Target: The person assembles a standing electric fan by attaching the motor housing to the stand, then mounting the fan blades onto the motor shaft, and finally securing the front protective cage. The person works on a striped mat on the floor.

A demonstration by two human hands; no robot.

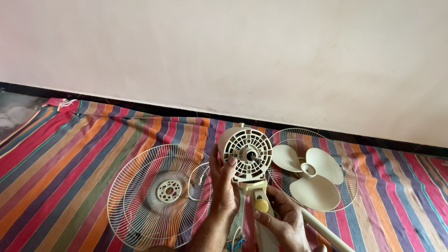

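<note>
Near the bottom middle of the view, my left hand [224, 184] is wrapped around the left side of the cream fan motor housing [246, 150], thumb pressed against its vented front face, fingers curled behind it and closed on the body. That housing stands upright just above my hands, its round grille face turned toward me, with the dark shaft [254, 157] poking out of the centre.

My right hand [280, 219] sits lower and to the right, fingers folded around the fan's neck [255, 189] below the motor, so it too is gripping. A yellow round knob [261, 205] shows on the neck just beside my thumb. A pale stand tube [324, 228] runs off toward the near right from under that hand.

Left of the motor, a wire fan guard [158, 196] lies flat on the striped mat [60, 168], with a pale hub plate at its centre. Right of the motor lies a second wire guard [347, 177], and the three-bladed cream fan blade [310, 175] rests on top of it. Blue and white wires [235, 242] show near my left wrist at the bottom edge. Beyond the far edge of the mat rises a plain pale wall [233, 51].
</note>
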